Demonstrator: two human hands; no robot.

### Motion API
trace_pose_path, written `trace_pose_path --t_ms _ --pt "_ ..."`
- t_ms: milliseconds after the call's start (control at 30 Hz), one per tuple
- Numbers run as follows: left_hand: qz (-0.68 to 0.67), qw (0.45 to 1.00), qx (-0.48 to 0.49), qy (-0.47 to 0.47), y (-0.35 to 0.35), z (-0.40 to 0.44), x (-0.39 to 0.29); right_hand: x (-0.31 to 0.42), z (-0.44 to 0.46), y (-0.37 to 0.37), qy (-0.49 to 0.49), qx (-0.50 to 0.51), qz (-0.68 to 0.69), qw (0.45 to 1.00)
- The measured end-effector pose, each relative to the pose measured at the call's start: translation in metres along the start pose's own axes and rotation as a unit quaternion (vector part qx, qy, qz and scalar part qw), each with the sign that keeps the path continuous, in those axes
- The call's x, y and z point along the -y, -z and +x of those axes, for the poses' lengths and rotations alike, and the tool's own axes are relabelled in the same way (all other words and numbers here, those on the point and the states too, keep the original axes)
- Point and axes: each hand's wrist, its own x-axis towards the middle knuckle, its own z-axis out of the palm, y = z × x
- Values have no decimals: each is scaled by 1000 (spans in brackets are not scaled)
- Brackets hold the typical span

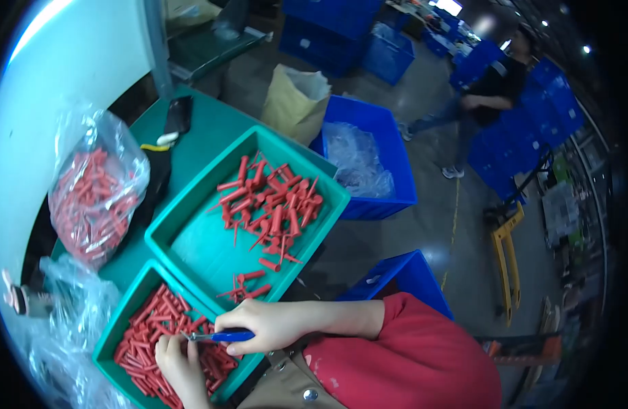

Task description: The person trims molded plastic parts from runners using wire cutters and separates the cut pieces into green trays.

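My right hand (pixel 259 326) is wrapped round the blue handles of a pair of pliers (pixel 233 335), whose metal tip points left. At that tip is my left hand (pixel 179 361), its fingers pinched together on something too small to make out. Both hands are above the lower green tray (pixel 104 351), which holds many red plastic pieces (pixel 150 327). Just beyond it, a larger green tray (pixel 191 235) holds a heap of red pieces with thin stems (pixel 276 204).
A clear bag of red pieces (pixel 96 204) stands at the left on the green table (pixel 208 119). Behind are a paper sack (pixel 293 109) and a blue bin with plastic (pixel 402 167). A person (pixel 494 88) walks near stacked blue crates and a yellow pallet jack (pixel 506 262).
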Motion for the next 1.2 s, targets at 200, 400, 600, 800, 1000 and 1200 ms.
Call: trace_pose_path --t_ms 200,400,600,800,1000,1200 --pt "-71 994 -59 -66 32 -9 -34 -3 13 -21 140 -175 -66 972" --pt "-103 980 -91 -145 42 -13 -64 3 16 -24 122 -136 -1 983" --pt "-183 971 -124 -88 31 -18 -63 4 13 -29 114 -167 109 973" --pt "-180 959 -202 -90 26 -16 -43 12 9 -20 25 -116 128 985" --pt "-123 954 -249 -112 51 -3 -33 30 -8 10 -22 43 54 997" --pt "-125 959 -216 -132 48 0 -48 20 -8 11 -39 88 -29 995"
